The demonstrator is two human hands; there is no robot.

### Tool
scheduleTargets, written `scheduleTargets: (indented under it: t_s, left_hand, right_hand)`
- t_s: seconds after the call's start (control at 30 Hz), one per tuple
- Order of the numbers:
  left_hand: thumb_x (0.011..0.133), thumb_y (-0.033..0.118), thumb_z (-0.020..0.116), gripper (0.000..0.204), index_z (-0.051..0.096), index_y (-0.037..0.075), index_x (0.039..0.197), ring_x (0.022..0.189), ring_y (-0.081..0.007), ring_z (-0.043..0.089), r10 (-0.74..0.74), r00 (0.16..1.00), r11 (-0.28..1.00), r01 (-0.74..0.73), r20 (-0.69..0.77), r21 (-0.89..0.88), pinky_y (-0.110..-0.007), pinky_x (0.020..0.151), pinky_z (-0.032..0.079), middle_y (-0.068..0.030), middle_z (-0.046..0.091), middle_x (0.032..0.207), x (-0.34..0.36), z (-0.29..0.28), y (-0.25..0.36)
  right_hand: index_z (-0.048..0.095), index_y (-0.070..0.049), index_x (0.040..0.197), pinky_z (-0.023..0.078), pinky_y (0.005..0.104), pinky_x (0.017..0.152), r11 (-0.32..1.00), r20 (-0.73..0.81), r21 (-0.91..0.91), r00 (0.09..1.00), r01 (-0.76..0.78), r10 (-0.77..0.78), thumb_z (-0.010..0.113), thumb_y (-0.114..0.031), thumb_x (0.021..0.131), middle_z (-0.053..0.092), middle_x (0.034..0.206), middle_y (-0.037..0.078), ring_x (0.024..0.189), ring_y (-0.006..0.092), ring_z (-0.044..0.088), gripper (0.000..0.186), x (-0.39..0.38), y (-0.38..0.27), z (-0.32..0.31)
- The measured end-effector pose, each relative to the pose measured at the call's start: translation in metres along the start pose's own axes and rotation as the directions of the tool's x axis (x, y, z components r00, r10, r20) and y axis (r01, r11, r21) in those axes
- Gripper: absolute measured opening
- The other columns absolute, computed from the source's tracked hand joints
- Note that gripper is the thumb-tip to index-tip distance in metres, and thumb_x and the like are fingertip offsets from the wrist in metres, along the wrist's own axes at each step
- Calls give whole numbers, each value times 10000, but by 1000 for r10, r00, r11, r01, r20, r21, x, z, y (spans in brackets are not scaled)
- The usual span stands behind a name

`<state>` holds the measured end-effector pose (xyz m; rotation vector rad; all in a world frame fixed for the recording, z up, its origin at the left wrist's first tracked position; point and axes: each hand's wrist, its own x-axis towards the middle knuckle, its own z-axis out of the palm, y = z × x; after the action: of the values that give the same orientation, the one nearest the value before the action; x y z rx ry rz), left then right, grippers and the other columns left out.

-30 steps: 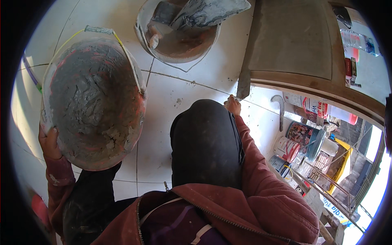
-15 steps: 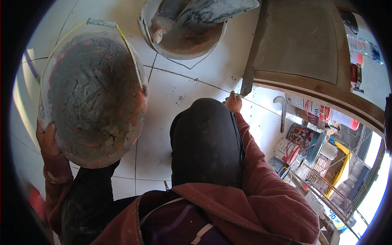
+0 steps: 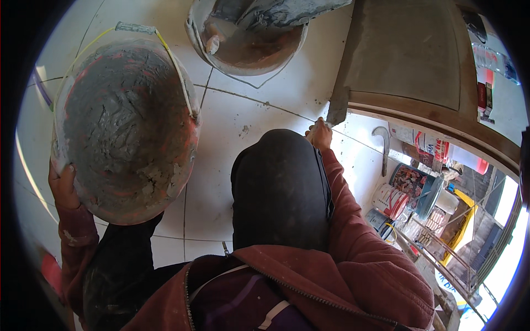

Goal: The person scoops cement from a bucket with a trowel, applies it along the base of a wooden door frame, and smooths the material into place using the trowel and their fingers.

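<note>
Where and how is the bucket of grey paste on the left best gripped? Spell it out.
Probably by the grey sleeve midway along the bail of the bucket, from above on the far side: the bail arches past the far rim, so the sleeve lies outside the mouth and its paste.

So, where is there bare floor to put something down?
White tile lies bare between the mortar bucket and the knee, this side of the second bucket, apart from crumbs. At right it is crowded: containers near a curved tool.
</note>
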<state>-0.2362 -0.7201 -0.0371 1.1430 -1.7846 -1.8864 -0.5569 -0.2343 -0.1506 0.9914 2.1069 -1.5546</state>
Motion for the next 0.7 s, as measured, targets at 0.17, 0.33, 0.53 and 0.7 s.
scheduleTargets:
  t_s: [0.17, 0.33, 0.53, 0.7]
  left_hand:
    - [742, 94, 456, 494, 405, -41, 1214, 976, -181, 488, 35, 998, 995, -30, -55, 96, -287, 872, 362, -103, 508, 1100, -1, -9, 0]
    - [741, 100, 454, 499, 398, -35, 1219, 973, -188, 496, 19, 999, 998, -17, -30, 66, -293, 870, 371, -106, 511, 1090, 1, 0, 3]
    - [730, 114, 465, 517, 390, -30, 1221, 974, -201, 506, 25, 999, 997, -22, -46, 76, -305, 867, 384, -112, 511, 1092, 0, -4, 2]
    - [720, 123, 475, 531, 389, -34, 1219, 981, -205, 504, 14, 999, 996, -10, -46, 93, -308, 868, 385, -117, 508, 1100, 2, 0, 3]
  right_hand:
    - [410, 9, 772, 431, 368, 341, 977, 14, -151, 988, 154, -154, 463, -319, 871, 467, 597, 104, 416, 218, 499, 346, -1, 16, 9]
    - [398, 0, 806, 434, 359, 350, 987, 98, -133, 992, 93, -81, 463, -309, 873, 478, 658, 114, 447, 209, 508, 324, 20, 20, 1]
    - [408, -8, 793, 406, 332, 355, 971, 11, -111, 978, 210, -210, 466, -299, 869, 471, 626, 96, 442, 192, 485, 305, 1, 9, 6]
    - [423, -6, 734, 377, 312, 352, 990, 65, -80, 992, 114, -109, 464, -284, 871, 470, 575, 81, 404, 181, 463, 312, 9, 5, 6]
